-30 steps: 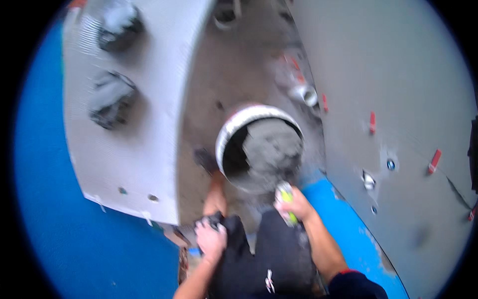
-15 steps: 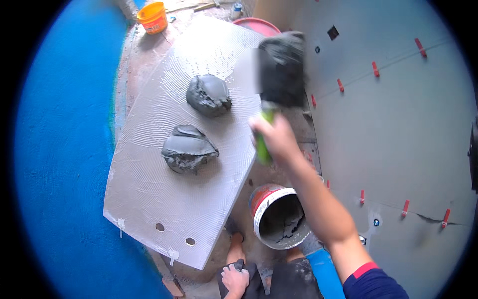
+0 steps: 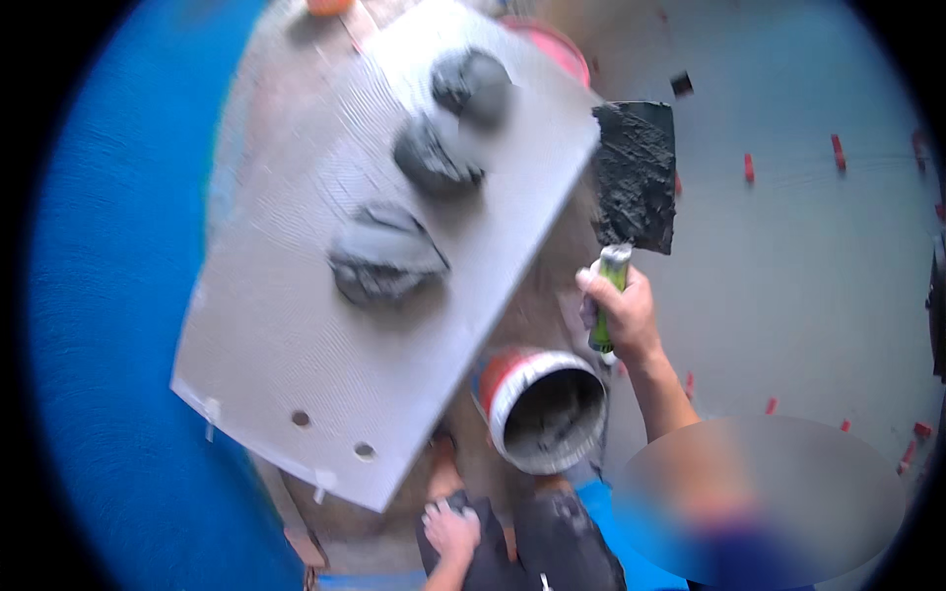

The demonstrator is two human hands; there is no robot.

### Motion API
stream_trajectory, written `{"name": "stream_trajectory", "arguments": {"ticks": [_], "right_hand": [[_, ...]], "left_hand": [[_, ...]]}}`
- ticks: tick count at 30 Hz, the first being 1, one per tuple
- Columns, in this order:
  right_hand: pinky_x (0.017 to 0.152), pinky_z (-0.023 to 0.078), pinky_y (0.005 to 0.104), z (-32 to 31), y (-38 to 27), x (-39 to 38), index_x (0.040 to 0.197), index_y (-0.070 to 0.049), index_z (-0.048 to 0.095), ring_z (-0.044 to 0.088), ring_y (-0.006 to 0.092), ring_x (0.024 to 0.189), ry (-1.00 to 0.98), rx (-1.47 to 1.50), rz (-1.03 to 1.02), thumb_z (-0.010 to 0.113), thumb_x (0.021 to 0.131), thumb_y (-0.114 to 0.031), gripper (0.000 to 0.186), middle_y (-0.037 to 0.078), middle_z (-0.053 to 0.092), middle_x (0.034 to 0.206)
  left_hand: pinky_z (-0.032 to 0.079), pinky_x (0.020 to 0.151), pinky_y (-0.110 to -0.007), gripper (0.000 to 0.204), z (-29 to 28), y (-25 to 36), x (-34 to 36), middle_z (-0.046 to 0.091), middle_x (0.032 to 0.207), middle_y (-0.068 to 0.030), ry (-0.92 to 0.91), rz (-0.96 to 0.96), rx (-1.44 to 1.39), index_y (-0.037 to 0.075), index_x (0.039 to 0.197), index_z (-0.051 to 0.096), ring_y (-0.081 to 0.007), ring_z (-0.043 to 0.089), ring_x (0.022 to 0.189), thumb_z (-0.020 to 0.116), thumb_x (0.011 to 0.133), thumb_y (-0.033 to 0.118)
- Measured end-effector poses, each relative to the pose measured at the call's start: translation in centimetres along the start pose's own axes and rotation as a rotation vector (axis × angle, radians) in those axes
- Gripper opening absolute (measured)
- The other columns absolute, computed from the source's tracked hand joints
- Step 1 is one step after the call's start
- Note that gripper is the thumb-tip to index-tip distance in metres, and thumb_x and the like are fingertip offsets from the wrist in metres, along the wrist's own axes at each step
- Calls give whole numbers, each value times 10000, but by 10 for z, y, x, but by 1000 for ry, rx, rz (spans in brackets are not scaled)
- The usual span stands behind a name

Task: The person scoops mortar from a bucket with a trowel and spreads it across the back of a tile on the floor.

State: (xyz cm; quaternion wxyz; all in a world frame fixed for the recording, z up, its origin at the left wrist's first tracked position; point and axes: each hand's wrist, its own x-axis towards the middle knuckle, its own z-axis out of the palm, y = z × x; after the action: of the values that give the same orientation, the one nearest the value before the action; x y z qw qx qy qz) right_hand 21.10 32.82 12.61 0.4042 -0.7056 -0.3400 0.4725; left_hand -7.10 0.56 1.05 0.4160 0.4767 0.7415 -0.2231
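Note:
My right hand is closed round the green handle of a trowel. Its wide rectangular blade, smeared with dark grey mortar, hangs just beyond the right edge of a big tile slab. Three mounds of mortar sit on the slab: a far one, partly blurred, a middle one and a near one. Combed lines cover much of the slab, and two round holes show near its front edge. My left hand lies with fingers spread on my left knee, holding nothing.
A bucket with grey mortar inside leans between the slab and my knees. Red clips line the joints of the grey tiled wall on the right. A blue surface runs along the left. A pink basin stands behind the slab.
A third mound of mortar now lies at the slab's far end. The trowel has swung right and nearer, off the slab, with its load gone. My left hand stays on the knee.

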Motion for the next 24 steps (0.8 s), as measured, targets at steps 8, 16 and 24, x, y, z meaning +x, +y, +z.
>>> {"name": "stream_trajectory", "arguments": {"ticks": [8,16,24], "right_hand": [[768,511,406,-106,138,-209,937,-10,577,663,266,875,-33,-680,317,710,792,-221,289,151,668,848],[671,573,458,-144,264,-161,925,39,549,700,382,751,-372,-1595,247,500,885,-138,188,246,685,835],[903,525,442,-114,370,-131,1016,44,675,653,356,1056,-300,-1300,821,607,804,-147,294,238,666,1118]], "left_hand": [[458,929,-469,539,4,17,-11,528,1172,-199,-97,-19,60,-9,1227,538,-373,528,1113,662,783,269],[456,936,-481,556,23,1,-15,520,1174,-215,-72,-10,63,-2,1244,519,-392,527,1109,671,782,269],[429,971,-472,588,38,-9,-19,509,1224,-226,-85,-28,67,-21,1277,494,-400,505,1142,672,777,231]]}}
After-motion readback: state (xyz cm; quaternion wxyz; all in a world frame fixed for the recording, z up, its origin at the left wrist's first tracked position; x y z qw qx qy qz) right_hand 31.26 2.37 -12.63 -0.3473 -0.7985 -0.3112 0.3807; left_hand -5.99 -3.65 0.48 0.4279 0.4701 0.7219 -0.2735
